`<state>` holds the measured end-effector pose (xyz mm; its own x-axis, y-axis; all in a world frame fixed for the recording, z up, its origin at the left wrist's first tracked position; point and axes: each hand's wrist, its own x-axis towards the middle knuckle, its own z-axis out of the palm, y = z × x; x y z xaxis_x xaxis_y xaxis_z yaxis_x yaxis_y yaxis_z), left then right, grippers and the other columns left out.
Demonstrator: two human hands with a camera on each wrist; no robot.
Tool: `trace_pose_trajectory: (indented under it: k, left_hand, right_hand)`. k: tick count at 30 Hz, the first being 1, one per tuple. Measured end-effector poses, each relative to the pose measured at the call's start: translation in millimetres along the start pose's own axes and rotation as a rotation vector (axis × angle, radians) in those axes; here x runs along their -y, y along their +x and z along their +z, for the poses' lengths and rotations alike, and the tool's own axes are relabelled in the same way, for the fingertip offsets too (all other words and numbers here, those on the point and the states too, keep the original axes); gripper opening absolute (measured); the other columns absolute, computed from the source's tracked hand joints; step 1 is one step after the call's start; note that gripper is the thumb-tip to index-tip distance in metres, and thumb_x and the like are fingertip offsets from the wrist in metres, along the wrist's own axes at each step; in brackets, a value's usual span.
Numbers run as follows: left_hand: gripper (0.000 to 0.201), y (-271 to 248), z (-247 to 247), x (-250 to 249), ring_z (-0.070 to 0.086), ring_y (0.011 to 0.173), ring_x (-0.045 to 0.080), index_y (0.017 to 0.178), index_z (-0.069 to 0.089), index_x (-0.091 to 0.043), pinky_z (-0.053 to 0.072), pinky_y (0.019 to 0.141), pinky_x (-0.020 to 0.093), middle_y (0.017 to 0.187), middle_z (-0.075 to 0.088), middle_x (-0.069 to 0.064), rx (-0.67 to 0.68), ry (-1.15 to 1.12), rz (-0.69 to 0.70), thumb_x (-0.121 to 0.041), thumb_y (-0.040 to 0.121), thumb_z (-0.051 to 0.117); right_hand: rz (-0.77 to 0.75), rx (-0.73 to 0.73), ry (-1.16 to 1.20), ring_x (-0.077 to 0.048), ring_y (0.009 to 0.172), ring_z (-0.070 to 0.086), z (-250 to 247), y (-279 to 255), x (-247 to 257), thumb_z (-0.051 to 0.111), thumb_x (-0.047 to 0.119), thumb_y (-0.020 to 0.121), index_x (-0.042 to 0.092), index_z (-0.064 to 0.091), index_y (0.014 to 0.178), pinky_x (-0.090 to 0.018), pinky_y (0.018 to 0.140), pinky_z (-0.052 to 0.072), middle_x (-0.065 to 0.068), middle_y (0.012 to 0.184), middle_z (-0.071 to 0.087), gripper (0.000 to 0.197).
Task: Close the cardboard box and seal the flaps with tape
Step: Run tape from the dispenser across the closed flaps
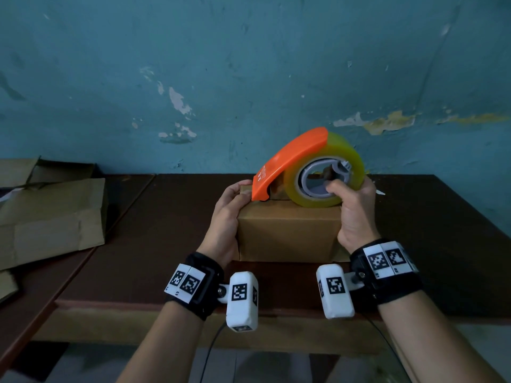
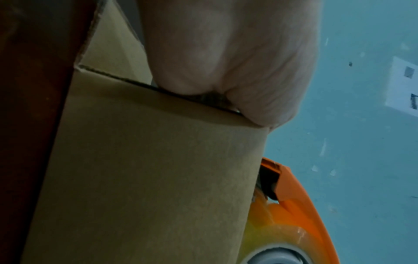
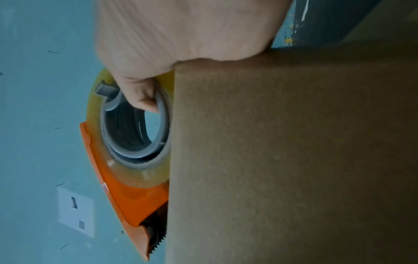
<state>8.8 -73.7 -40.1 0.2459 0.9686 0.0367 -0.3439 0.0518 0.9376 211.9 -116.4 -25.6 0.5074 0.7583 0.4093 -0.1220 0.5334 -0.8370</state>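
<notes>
While the cardboard box [image 1: 287, 230] stands closed on the dark brown surface [image 1: 442, 230], near that surface's front edge, a tape dispenser [image 1: 309, 167] is held down on the box's top. An orange guard [image 1: 290, 158] is seen over the left part of a yellowish roll of clear tape [image 1: 351, 158], and a grey core [image 1: 312, 178] sits in the roll's middle. The dispenser's toothed end is pointed toward the box's left top edge; in the right wrist view the serrated blade [image 3: 158, 244] is seen just beside the box wall, though contact cannot be confirmed.

The right hand [image 1: 356, 214] is placed at the box's right side, and its grip is clamped on the dispenser: the thumb is hooked into the grey core and the fingers are wrapped round the far side of the roll. The left hand [image 1: 226, 217] is laid against the box's left side, with its fingers curled over the left top edge, just beside the orange guard's tip. In the left wrist view a dark seam between two cardboard panels is seen under the heel of that hand.

Left of the box, well apart from it, flattened cardboard pieces [image 1: 52, 217] are piled on an adjoining surface. Behind the box, a blue wall [image 1: 249, 78] with flaked paint is recorded. Black wrist straps with white marker blocks are worn on both wrists.
</notes>
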Motion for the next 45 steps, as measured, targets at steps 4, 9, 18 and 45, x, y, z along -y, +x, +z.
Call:
trace_pose_trajectory:
  k: [4,9,18,45]
  left_hand:
    - [0.034,0.0,-1.0,0.7,0.067,0.096,0.025,0.136,0.059,-0.008,0.058,0.079,0.036,0.112,0.072,0.010,-0.008,0.012,-0.003,-0.017,0.103,0.055]
    - [0.033,0.1,-2.0,0.8,0.066,0.098,0.026,0.135,0.060,-0.012,0.058,0.080,0.037,0.122,0.068,0.016,-0.015,0.027,-0.007,-0.019,0.104,0.055]
    - [0.032,1.1,-3.6,1.3,0.068,0.086,0.018,0.135,0.059,-0.009,0.059,0.067,0.027,0.114,0.069,0.014,-0.004,0.008,-0.003,-0.015,0.104,0.053]
    - [0.032,1.9,11.0,-13.4,0.072,0.079,0.012,0.129,0.062,-0.013,0.056,0.056,0.021,0.116,0.072,0.012,-0.078,0.129,-0.091,-0.020,0.099,0.065]
  right_hand:
    - [-0.004,-0.045,0.029,-0.017,0.086,0.071,0.2,-1.6,-0.3,0.060,-0.010,0.081,0.006,0.067,0.092,-0.026,0.076,0.057,-0.006,0.088,0.071,0.021]
    - [-0.010,-0.081,0.012,-0.024,0.091,0.068,-1.2,-1.0,-1.6,0.060,-0.004,0.077,0.006,0.068,0.093,-0.036,0.084,0.056,-0.016,0.093,0.067,0.020]
    - [-0.033,-0.115,0.053,-0.022,0.094,0.069,-0.8,-4.4,0.3,0.056,-0.009,0.080,0.009,0.069,0.093,-0.032,0.083,0.058,-0.009,0.093,0.070,0.025]
    - [-0.052,-0.126,-0.046,-0.027,0.076,0.051,1.1,3.4,3.6,0.052,-0.008,0.067,-0.001,0.059,0.086,-0.036,0.072,0.043,-0.015,0.079,0.050,0.021]
